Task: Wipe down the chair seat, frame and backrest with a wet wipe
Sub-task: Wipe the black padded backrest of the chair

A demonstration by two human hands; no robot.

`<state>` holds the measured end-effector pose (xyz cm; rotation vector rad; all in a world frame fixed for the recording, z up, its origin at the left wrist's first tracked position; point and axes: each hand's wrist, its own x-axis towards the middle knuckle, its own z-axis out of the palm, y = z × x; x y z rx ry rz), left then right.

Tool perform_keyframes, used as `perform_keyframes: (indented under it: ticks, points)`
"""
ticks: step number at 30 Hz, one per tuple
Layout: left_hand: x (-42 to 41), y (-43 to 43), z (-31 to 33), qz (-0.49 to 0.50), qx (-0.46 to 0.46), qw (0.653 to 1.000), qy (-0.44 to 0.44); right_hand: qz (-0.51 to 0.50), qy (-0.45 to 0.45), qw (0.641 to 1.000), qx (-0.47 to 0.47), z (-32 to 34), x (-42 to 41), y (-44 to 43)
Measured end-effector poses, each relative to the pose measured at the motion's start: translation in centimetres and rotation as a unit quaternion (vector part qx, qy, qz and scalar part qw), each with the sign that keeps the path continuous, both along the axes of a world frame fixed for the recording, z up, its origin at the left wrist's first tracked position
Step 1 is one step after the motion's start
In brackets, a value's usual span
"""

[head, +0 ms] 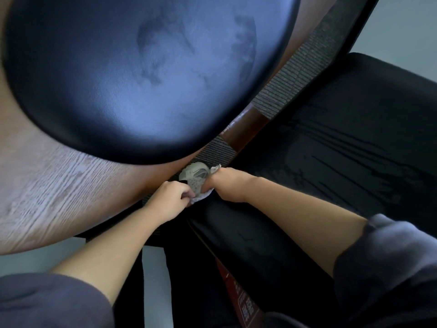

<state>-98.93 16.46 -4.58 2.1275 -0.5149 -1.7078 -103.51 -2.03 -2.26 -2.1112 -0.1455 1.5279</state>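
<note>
Wet wipe [200, 198] crumpled, chair pad [142, 72] round, black

L sleeve [47, 301] & R sleeve [390, 261] both dark grey, soft fabric, pushed up near elbows

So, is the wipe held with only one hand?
No, the left hand and the right hand both grip the crumpled wipe between them.

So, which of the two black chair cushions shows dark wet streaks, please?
The flat black cushion on the right; the round glossy black one shows only cloudy smudges.
</note>
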Motion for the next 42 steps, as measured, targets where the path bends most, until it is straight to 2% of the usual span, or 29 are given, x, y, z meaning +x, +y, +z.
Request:
perform_keyframes:
  ticks: [3, 7, 10, 13, 17, 19, 23, 27, 31, 35, 39, 42]
  points:
    - [-0.9, -1.1, 0.1, 0.05, -0.017, 0.998, 0.028, 0.02, -0.011, 0.999, -0.028, -0.1, 0.3, -1.8]
    - [-1.2, -2.3, -0.9, 0.056, -0.008, 0.998, 0.041, 0.044, -0.02, 0.998, -0.05, -1.2, 0.7, -2.9]
    - [0.1, -1.2, -1.4, 0.004, 0.044, 0.998, 0.044, 0.083, -0.025, 0.996, -0.018, -1.1, 1.7, -1.1]
    - [0.0, 0.0, -0.9, -0.038, 0.058, 0.994, 0.083, 0.109, -0.026, 0.993, 0.024, -0.6, 1.8, 0.2]
    - [-0.9, 0.2, -0.7, 0.048, 0.057, 0.988, 0.138, 0.047, -0.021, 0.996, -0.074, -1.5, 1.5, -4.3]
    - [-0.6, 0.0, -0.9, 0.059, 0.06, 0.985, 0.151, 0.0, -0.024, 0.994, -0.104, -0.9, 0.2, -4.8]
    - [0.3, -0.1, -0.9, 0.009, 0.048, 0.989, 0.137, -0.027, -0.012, 1.0, 0.0, 1.1, -2.6, -1.2]
    - [0.4, -0.3, -0.4, -0.014, 0.043, 0.985, 0.167, -0.035, -0.001, 0.997, -0.072, 0.2, -1.7, -3.0]
    - [0.5, -0.6, 0.3, -0.091, 0.034, 0.988, 0.121, -0.072, -0.008, 0.997, 0.04, 2.1, -4.3, -1.7]
    - [-0.2, -0.2, 0.3, -0.098, 0.045, 0.984, 0.141, -0.119, -0.065, 0.991, 0.015, 2.9, -4.3, -2.7]
    - [-0.2, -0.5, 1.7, -0.134, 0.026, 0.983, 0.122, -0.146, -0.091, 0.98, 0.096, 7.3, -7.8, -2.5]
    - [-0.4, -1.1, 3.1, -0.139, 0.006, 0.982, 0.129, -0.176, -0.104, 0.974, 0.096, 12.0, -10.8, -4.8]
